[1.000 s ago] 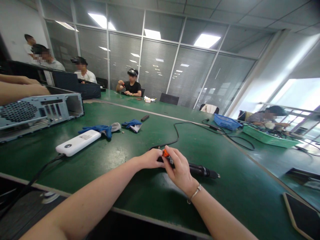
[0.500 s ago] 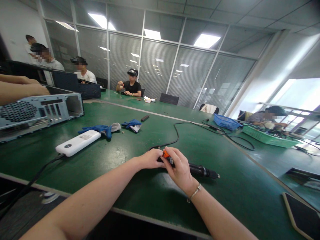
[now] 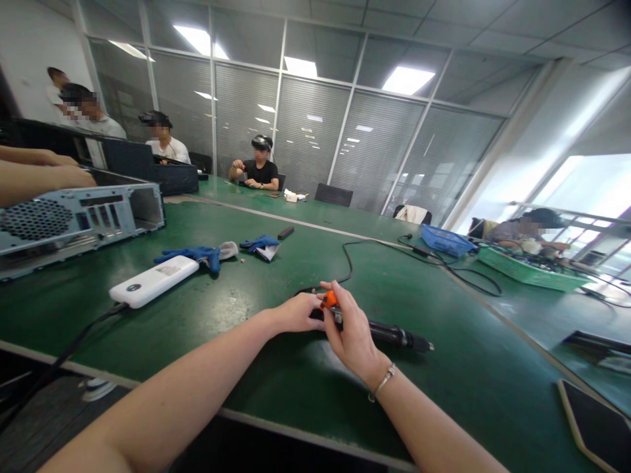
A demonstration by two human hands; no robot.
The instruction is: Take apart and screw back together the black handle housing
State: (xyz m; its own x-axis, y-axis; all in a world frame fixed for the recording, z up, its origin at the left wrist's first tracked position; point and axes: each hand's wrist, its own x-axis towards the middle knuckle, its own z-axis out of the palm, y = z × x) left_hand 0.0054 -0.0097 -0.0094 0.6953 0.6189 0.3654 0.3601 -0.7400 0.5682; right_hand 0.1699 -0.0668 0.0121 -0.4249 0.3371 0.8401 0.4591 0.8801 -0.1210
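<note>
A black rod-shaped tool (image 3: pixel 394 334) with a metal tip at its right end lies on the green table (image 3: pixel 276 381). Around its left end my left hand (image 3: pixel 297 313) is closed. My right hand (image 3: pixel 355 332) is closed on a small orange piece (image 3: pixel 329 299), just above the tool and against the left fingertips. The tool's middle is partly hidden behind my right hand. A black cable (image 3: pixel 351 263) runs from near the tool's left end toward the back right.
At the left are a white power bank (image 3: pixel 154 282), blue gloves (image 3: pixel 210 257) and an open metal computer case (image 3: pixel 118 211) with another person's arms over it. A blue basket (image 3: pixel 446 241), a green basket (image 3: pixel 535 270) and a phone (image 3: pixel 596 424) are at the right.
My right fingers have shifted slightly up and straightened around the orange piece, which shows more now. My left hand and the black tool have hardly moved.
</note>
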